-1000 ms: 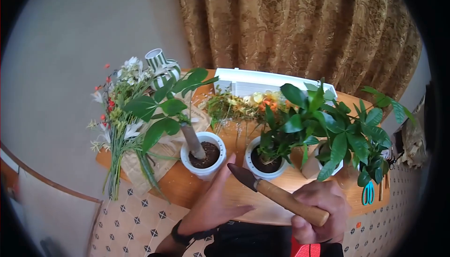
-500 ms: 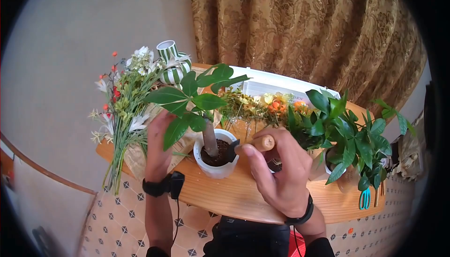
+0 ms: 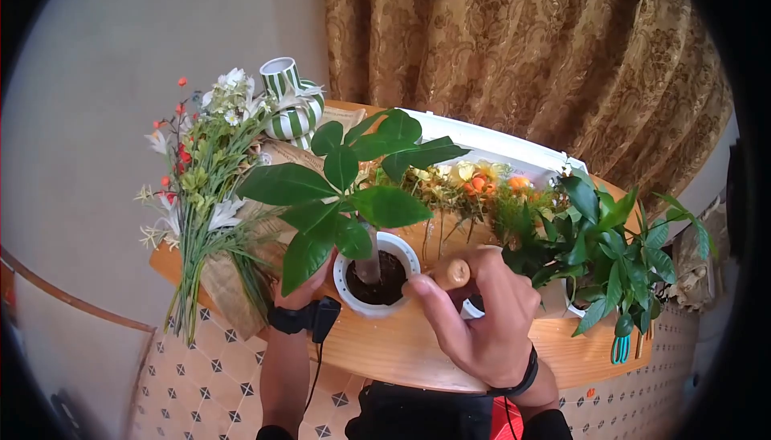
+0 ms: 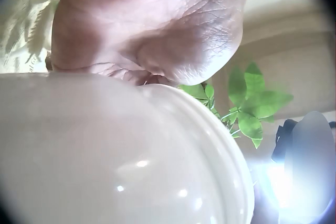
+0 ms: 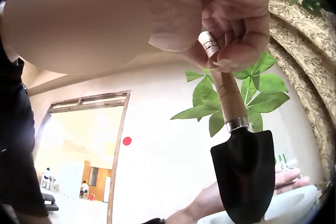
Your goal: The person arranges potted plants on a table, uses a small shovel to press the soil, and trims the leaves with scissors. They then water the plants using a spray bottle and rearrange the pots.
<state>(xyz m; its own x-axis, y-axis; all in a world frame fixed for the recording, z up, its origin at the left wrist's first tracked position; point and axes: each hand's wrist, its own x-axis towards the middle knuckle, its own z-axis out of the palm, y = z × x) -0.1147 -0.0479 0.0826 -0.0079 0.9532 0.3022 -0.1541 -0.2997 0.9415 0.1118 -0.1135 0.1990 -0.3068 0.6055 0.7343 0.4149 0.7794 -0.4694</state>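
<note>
A small leafy plant (image 3: 297,187) with a thick trunk grows from dark soil (image 3: 391,281) in a white pot (image 3: 377,310). My left hand (image 3: 309,279) rests against the pot's left side, partly covered by leaves. In the left wrist view its palm lies close along the pot wall (image 4: 105,145), and its fingers (image 5: 291,179) look straight in the right wrist view. My right hand (image 3: 490,319) grips the wooden handle (image 3: 456,274) of a garden trowel (image 5: 244,176) at the pot's right. The dark blade overlaps the pot's rim in the right wrist view.
Artificial flowers (image 3: 205,167) lie at the table's left, beside a green-striped vase (image 3: 291,123). More flowers (image 3: 474,181) lie before a white planter box (image 3: 490,139). Leafy potted plants (image 3: 606,239) stand on the right, near turquoise-handled scissors (image 3: 620,349).
My right hand has swung the trowel from the table's front to the pot's right side. My left hand has moved round to the pot's left. The plant's leaves now appear nearer and larger.
</note>
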